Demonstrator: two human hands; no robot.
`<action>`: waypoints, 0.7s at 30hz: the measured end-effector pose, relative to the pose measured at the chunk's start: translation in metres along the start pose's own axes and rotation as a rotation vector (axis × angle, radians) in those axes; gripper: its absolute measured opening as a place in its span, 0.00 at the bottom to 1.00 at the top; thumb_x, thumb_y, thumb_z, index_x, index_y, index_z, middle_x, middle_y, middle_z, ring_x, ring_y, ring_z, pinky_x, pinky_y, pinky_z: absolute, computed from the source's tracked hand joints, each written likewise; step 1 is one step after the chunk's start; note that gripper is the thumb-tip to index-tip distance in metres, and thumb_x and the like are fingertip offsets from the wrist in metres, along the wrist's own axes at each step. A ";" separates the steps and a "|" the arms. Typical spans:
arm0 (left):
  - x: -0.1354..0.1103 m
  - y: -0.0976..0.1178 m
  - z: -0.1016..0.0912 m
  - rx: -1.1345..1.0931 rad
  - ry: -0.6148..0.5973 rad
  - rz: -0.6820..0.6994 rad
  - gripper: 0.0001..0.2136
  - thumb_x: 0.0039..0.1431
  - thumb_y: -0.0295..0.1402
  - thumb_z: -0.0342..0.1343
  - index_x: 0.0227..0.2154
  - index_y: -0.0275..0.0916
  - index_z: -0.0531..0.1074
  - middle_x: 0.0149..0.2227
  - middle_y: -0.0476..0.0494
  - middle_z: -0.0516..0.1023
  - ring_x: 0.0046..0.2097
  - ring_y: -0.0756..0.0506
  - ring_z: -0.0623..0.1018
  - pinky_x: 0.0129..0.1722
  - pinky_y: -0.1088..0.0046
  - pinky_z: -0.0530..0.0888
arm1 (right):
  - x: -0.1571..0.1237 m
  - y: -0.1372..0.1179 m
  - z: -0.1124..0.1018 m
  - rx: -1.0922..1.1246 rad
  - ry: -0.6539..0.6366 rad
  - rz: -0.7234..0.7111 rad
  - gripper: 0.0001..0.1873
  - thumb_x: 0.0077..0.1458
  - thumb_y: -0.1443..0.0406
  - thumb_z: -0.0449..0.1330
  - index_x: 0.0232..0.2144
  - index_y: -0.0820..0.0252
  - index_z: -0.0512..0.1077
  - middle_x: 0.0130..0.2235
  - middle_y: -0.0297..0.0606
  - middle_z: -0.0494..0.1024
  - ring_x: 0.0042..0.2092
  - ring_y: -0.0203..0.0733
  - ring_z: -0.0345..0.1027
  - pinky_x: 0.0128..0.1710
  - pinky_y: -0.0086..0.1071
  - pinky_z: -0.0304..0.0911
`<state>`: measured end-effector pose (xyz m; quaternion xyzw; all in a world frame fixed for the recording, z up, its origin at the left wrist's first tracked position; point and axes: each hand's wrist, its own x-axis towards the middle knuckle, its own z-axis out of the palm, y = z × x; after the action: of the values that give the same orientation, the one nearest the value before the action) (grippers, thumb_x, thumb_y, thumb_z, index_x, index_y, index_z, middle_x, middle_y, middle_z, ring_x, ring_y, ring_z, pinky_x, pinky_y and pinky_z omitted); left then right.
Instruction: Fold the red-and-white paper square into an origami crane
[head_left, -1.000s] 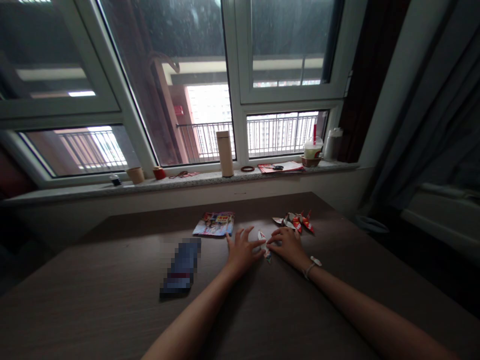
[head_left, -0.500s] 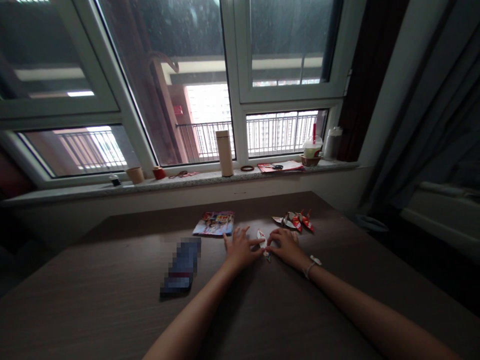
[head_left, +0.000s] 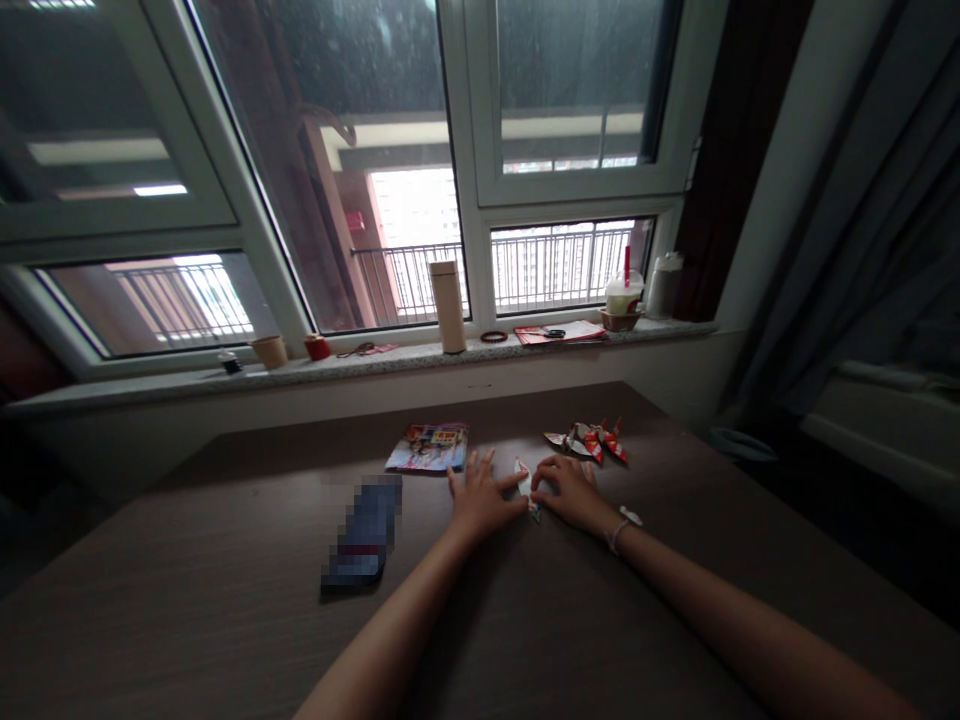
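Observation:
A small folded piece of printed paper [head_left: 525,486] lies on the dark wooden table [head_left: 225,600] between my two hands. My left hand [head_left: 480,495] rests flat with fingers spread, its thumb pressing the paper's left edge. My right hand [head_left: 570,490] has curled fingers pinching the paper from the right; a white band is on that wrist. A cluster of finished red and white folded paper figures [head_left: 589,440] sits just behind my right hand. A stack of colourful printed sheets [head_left: 429,446] lies behind my left hand.
A dark blue flat object [head_left: 364,530], blurred out, lies left of my left arm. On the windowsill [head_left: 150,378] stand a tall beige flask [head_left: 448,307], a lidded drink cup with a red straw [head_left: 625,295], small cups and papers. A curtain hangs at right.
Both hands have drawn slightly closer together over the folded paper; the view has shifted a little. Nothing else has moved.

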<state>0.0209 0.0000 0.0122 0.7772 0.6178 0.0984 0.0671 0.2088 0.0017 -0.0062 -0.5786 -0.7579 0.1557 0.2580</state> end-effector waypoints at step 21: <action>0.001 -0.007 0.001 -0.039 0.088 0.002 0.15 0.60 0.55 0.49 0.44 0.67 0.76 0.69 0.58 0.54 0.69 0.30 0.49 0.61 0.31 0.38 | 0.000 0.010 -0.007 0.075 -0.075 -0.021 0.08 0.50 0.56 0.64 0.35 0.42 0.80 0.55 0.34 0.71 0.61 0.53 0.55 0.64 0.56 0.37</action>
<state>0.0146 0.0028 0.0096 0.7712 0.6175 0.1447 0.0547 0.2204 0.0036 -0.0061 -0.5544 -0.7666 0.2031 0.2525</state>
